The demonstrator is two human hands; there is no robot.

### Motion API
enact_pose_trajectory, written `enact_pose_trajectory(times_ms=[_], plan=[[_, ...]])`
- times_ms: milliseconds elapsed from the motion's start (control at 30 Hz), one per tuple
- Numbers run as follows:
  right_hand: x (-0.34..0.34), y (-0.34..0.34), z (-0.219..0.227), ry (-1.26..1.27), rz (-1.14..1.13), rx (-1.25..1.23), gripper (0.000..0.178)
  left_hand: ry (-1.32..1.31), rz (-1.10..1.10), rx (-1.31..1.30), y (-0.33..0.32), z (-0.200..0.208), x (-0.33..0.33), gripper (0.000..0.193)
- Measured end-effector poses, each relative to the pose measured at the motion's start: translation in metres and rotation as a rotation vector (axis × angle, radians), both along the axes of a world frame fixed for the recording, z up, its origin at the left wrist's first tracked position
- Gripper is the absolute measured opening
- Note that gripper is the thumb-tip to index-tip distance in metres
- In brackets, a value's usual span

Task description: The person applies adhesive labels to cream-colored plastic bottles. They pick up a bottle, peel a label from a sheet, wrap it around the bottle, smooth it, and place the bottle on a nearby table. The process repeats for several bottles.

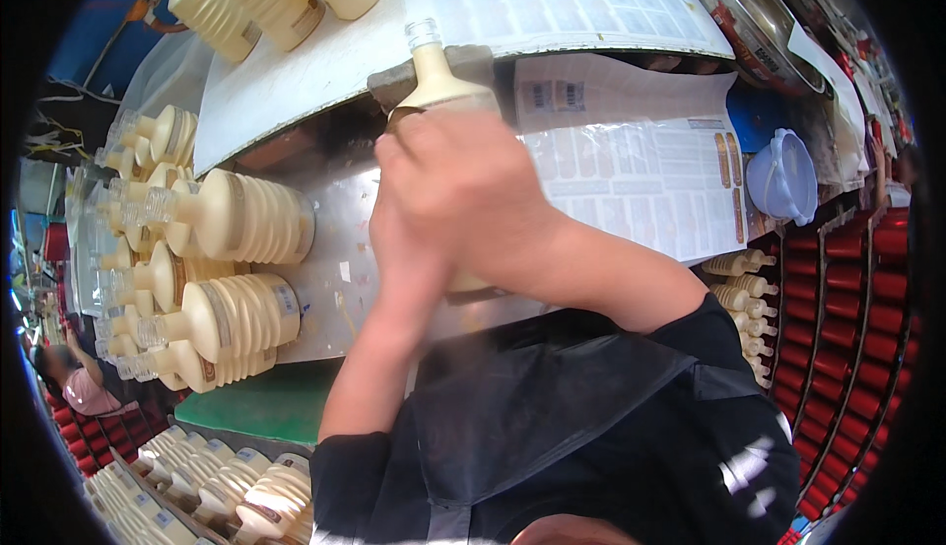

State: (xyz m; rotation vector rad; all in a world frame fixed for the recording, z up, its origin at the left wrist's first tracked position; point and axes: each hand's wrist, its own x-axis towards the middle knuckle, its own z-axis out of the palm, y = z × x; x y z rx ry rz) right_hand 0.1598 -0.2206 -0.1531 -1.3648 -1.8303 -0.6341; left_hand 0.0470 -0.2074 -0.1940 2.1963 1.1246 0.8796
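Note:
A cream bottle (440,80) with a clear threaded neck lies in front of me, its neck pointing away and resting by a notched grey block (392,87). My right hand (483,175) is closed over the bottle's body, knuckles up and blurred by motion. Below and partly behind it, my left hand (402,220) is pressed against the same bottle. The left fingers are mostly covered by the right hand, so their grip cannot be made out. Both hands hide most of the body. Beside them on the right lies a sheet of labels (631,185).
Ribbed cream bottles (261,215) are stacked on their sides at the left; several stand on the white board (296,82) ahead. A light blue basin (783,178) and a metal pan (744,13) sit at the right. Red cylinders (828,348) fill racks at far right.

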Motion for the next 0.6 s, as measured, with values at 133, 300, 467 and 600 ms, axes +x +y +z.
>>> enact_pose_trajectory(times_ms=[133, 300, 467, 600], plan=[[-0.007, -0.004, 0.019, -0.016, 0.143, -0.428, 0.028, 0.135, 0.028, 0.101, 0.001, -0.002, -0.005, 0.084], [0.059, -0.006, 0.004, 0.658, 0.031, -0.326, 0.026, -0.118, 0.037, -0.210, -0.008, 0.016, 0.001, 0.106], [0.098, -0.009, -0.039, 1.177, -0.117, -0.494, 0.023, -0.168, 0.022, -0.420, 0.000, 0.016, 0.003, 0.107], [0.110, -0.010, -0.037, 1.566, 0.121, -0.591, 0.024, -0.414, 0.078, -0.490, 0.022, 0.007, 0.007, 0.096]])
